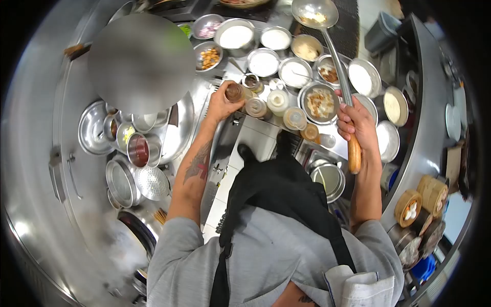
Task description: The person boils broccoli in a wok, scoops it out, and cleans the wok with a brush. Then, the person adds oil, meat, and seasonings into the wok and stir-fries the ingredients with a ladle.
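My right hand (pixel 357 124) is wrapped around the wooden handle of a long metal ladle (pixel 336 57). The ladle reaches away from me, and bits of pale yellow food lie in its bowl. My left hand (pixel 223 104) is closed around a bottle with a brown top (pixel 235 92), at the near left of a group of bottles. Beside it stand a clear-topped bottle (pixel 255 108), an open jar with dark contents (pixel 252 83) and a white-topped squeeze bottle (pixel 277 102). A metal bowl of browned pieces in pale liquid (pixel 318 103) lies left of my right hand.
Several metal bowls of white powder (pixel 264 62) line the counter ahead, near a bowl of nuts (pixel 208 59) and one of chopped onion (pixel 208 26). To the left are a perforated skimmer (pixel 152 183) and a pot of red liquid (pixel 138 150). Bamboo steamers (pixel 409 207) sit at right.
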A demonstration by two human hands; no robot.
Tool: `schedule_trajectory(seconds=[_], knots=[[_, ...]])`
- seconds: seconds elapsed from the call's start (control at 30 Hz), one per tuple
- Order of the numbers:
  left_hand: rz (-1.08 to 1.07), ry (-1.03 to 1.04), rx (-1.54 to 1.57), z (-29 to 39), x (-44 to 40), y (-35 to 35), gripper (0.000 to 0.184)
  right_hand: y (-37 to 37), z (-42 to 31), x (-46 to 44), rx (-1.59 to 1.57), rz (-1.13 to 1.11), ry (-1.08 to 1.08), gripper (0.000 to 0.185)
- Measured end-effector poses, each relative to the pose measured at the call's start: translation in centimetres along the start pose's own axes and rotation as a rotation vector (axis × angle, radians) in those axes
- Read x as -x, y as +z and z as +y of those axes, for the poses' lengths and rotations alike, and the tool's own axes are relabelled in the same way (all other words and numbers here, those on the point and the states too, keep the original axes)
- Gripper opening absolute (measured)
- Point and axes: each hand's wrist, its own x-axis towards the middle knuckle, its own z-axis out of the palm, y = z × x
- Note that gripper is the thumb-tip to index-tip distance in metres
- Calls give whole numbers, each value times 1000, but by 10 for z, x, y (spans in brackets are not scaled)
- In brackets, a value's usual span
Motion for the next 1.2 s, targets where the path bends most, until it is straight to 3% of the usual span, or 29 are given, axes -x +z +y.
schedule_trajectory(seconds=[0.17,0.3,0.37,0.43,0.57,0.63,0.7,0.77,0.8,0.87,0.9,0.97,1.07,1.13,1.2], knots=[[212,50,103,49,99,-94,59,62,-1,1,27,-181,54,37],[601,217,657,133,217,-155,71,149,23,11,109,-431,65,38],[564,199,210,118,285,-162,83,210,42,23,128,-616,39,42],[662,17,351,104,350,-148,87,280,59,50,168,-812,58,46],[896,-6,528,84,503,-130,85,428,125,135,122,-1274,37,52],[974,-94,502,72,595,-130,84,499,175,213,140,-1225,107,47],[1148,-122,438,60,681,-128,83,553,262,237,290,-1230,139,40],[1285,-109,377,52,746,-124,83,573,360,256,551,-1224,-65,34],[1347,-190,491,47,781,-117,80,579,414,270,823,-1235,-263,53],[1404,-283,524,37,839,-113,78,583,511,281,1260,-1264,-510,56],[1444,-288,522,24,860,-107,77,584,561,271,1283,-1332,-777,56],[1464,-303,519,13,892,-105,78,592,602,285,1313,-1383,-1051,56],[1519,-362,491,3,927,-101,79,617,643,319,1534,-1271,-1001,56],[1583,-414,464,1,939,-95,78,646,653,329,1557,-1250,-620,57],[1601,-418,480,4,948,-90,77,655,667,334,1569,-1255,-509,56]])
